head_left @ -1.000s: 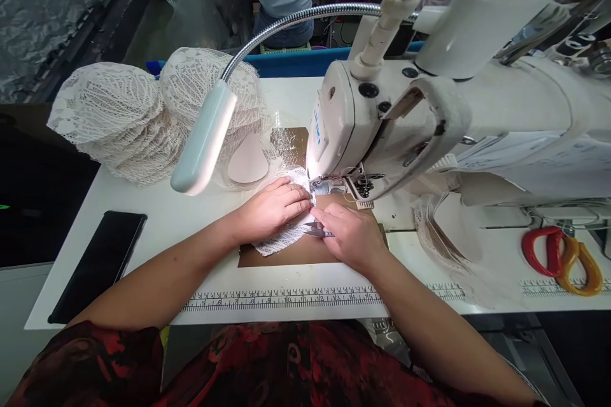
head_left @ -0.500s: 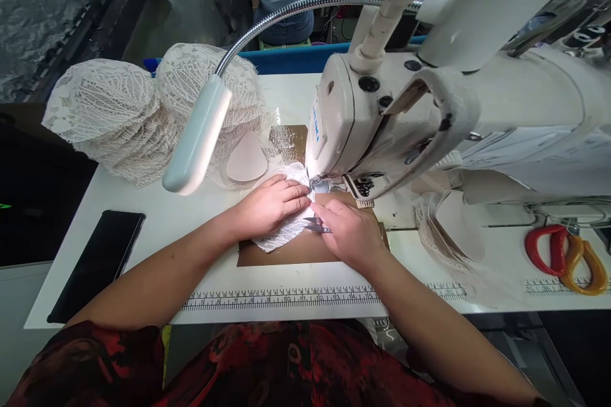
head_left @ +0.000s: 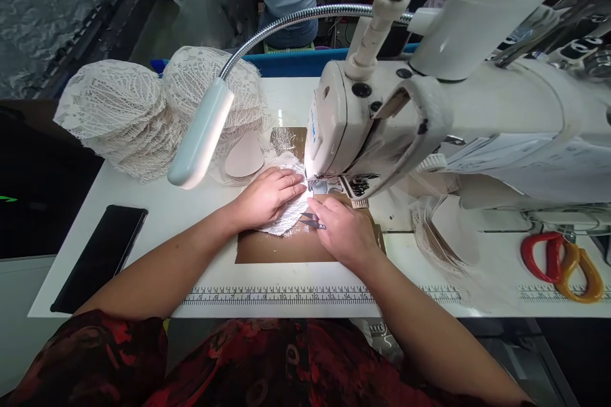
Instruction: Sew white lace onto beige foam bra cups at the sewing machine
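The lace piece point(head_left: 286, 222) lies beneath your flat, spread left hand point(head_left: 267, 199), its right edge beside your right hand point(head_left: 346, 227), which grips dark snips point(head_left: 315, 224).

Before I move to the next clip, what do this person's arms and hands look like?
The left hand and right hand are ungloved, the forearms bare; no watch or bracelet shows. The left sleeve is dark with blotchy red patterning and ends near the elbow; the right cuff can't be made out.
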`<move>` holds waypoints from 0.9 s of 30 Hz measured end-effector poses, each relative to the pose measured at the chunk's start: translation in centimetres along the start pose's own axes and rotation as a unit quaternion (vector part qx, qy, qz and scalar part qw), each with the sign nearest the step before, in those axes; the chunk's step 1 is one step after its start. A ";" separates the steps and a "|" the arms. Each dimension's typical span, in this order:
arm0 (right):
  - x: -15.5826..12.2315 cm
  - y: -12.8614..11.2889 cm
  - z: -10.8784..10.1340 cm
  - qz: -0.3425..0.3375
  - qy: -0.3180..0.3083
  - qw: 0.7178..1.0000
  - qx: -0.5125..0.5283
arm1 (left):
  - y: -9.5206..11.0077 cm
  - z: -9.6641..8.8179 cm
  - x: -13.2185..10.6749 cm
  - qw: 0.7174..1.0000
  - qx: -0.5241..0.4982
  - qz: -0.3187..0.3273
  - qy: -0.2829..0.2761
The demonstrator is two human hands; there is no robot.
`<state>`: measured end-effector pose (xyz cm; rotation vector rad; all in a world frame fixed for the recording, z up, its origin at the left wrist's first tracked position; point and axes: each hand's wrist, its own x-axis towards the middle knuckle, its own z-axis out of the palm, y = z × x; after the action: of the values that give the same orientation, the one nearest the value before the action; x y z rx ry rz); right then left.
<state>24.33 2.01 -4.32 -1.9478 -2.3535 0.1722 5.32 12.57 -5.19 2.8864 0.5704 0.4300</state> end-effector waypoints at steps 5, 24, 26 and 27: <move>-0.1 0.1 0.0 -0.008 0.005 1.000 0.007 | 0.1 0.0 0.1 1.000 0.001 -0.011 0.024; -0.7 1.2 -0.2 -0.034 0.077 0.958 0.276 | 7.5 -4.1 -3.1 0.985 -0.076 -0.136 -0.069; -0.7 1.2 -0.2 -0.045 0.083 0.947 0.307 | 7.9 -4.7 -3.8 0.976 -0.147 -0.155 -0.041; -0.6 1.2 -0.2 -0.050 0.084 0.943 0.319 | 7.8 -4.8 -4.0 0.972 -0.165 -0.168 -0.019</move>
<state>25.62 1.66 -4.32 -1.4618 -1.9412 0.6409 2.95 4.42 0.03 2.4161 0.8714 0.3760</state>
